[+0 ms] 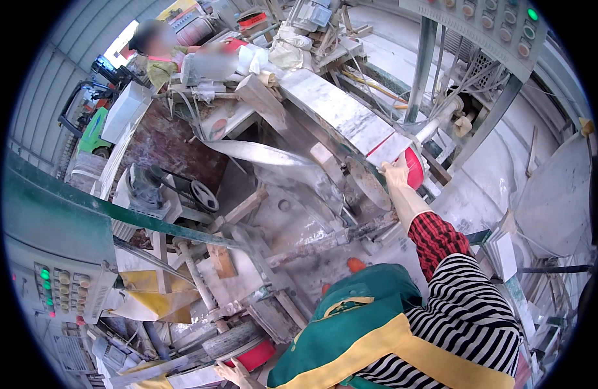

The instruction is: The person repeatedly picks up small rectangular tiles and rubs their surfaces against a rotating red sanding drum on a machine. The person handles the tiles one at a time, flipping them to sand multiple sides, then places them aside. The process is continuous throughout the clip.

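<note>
My right hand (pixel 396 174) reaches forward to the near end of a long, white-dusted conveyor (pixel 338 100). It touches the conveyor's end beside a red rounded drum (pixel 414 168), its thumb and fingers apart; nothing held shows in it. A thin red strip crosses the belt just beyond the fingers. Low in the picture, my left hand (pixel 233 374) is open, fingers spread, beside another red drum (pixel 255 355) under a grey dusty wheel or belt (pixel 233 340). The lower edge cuts off part of that hand. Whether it touches the drum, I cannot tell.
Button panels stand at upper right (pixel 487 23) and lower left (pixel 64 288). A green rail (pixel 163 217) crosses the left side. A dusty disc (pixel 369 186) sits below the conveyor. Another person (pixel 160 61) is at the far end. Wooden blocks and a handwheel (pixel 204 196) lie between.
</note>
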